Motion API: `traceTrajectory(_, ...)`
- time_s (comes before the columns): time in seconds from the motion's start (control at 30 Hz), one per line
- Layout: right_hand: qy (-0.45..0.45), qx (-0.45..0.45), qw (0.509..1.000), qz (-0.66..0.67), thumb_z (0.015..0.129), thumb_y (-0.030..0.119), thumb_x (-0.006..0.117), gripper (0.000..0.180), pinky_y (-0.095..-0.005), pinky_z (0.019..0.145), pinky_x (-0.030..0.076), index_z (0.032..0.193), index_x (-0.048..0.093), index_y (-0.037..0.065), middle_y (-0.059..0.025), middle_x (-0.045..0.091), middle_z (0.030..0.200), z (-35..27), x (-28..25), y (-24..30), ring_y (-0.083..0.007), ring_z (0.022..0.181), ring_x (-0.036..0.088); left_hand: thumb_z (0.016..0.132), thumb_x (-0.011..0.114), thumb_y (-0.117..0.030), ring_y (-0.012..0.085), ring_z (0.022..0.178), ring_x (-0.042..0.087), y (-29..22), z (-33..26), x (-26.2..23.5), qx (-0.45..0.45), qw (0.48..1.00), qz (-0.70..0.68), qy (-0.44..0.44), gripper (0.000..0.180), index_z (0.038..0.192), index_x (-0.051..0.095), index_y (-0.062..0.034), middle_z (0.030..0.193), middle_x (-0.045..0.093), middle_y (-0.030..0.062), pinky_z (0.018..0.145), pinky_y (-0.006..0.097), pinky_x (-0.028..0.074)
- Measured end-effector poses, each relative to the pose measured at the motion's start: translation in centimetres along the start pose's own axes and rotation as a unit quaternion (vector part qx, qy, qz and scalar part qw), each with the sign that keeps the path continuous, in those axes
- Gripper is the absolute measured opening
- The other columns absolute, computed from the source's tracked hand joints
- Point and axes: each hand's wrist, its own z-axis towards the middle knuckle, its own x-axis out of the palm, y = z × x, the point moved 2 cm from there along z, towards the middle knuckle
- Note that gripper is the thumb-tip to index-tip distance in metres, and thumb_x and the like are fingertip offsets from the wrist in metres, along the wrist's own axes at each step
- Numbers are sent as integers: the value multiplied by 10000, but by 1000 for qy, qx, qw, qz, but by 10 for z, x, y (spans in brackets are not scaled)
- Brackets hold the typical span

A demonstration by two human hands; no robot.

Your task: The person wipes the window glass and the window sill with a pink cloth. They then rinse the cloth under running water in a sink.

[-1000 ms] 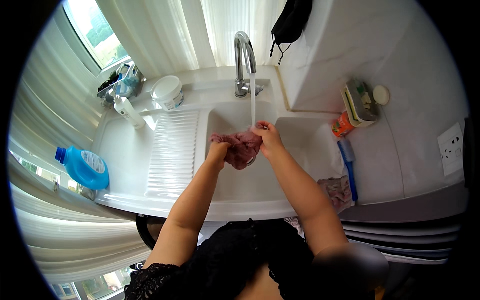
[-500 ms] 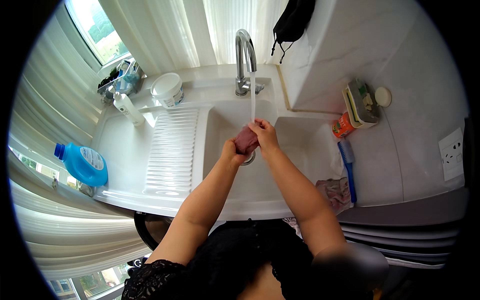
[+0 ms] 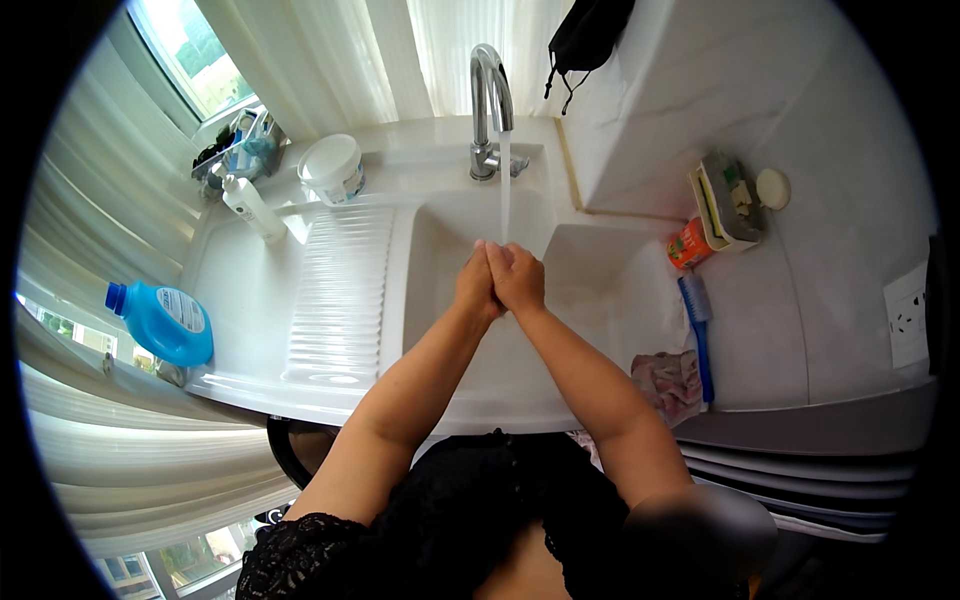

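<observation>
Over the basin of the white sink, my left hand and my right hand are pressed together, fingers closed. A small dusky-pink cloth, seen in both hands half a second ago, is now hidden between them. From the chrome tap a stream of water runs down to just behind my fingertips.
The ribbed washboard lies left of the basin. Beyond it are a white pump bottle, a white tub and a blue detergent bottle. To the right are a blue brush, a crumpled cloth and an orange container.
My hands have closed around the pink cloth, covering it from view. Before, it showed between my fingers under the water. The water still runs.
</observation>
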Motion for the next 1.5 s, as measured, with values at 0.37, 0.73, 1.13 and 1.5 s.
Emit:
traceTrajectory(0.37, 72, 70, 994, 49, 845, 283, 606, 259, -398, 699, 502, 797, 667, 36, -147, 675, 824, 10, 8, -24, -301, 778, 645, 911, 552, -201, 240, 691, 614, -20, -32, 29, 45, 983, 135, -114, 221, 955, 587, 13, 845, 608, 114, 537, 383, 503)
traceTrajectory(0.73, 223, 374, 873, 218, 861, 628, 568, 606, -471, 1012, 342, 1166, 627, 107, -84, 599, 1233, 9, -8, -73, -263, 1220, 496, 871, 590, 13, 173, 922, 654, -60, -32, 16, 157, 904, 397, 13, 208, 1078, 611, 15, 1025, 657, 92, 805, 259, 521)
traceTrajectory(1.13, 103, 315, 804, 494, 939, 141, 586, 258, -381, 892, 482, 1189, 581, 80, -74, 629, 1153, 21, -3, -50, -206, 1070, 597, 723, 416, 166, 249, 1011, 616, -72, -39, 6, 153, 941, 300, -30, 602, 1310, 439, 37, 1109, 610, 163, 888, 324, 501)
traceTrajectory(1.5, 64, 283, 784, 549, 920, 132, 604, 238, -371, 855, 496, 1147, 591, 59, -68, 634, 1094, 38, -31, -35, -198, 1017, 607, 978, 462, -34, 221, 1039, 621, -71, -30, -31, 88, 975, 199, 38, 358, 1329, 473, 35, 1179, 621, 160, 890, 335, 522)
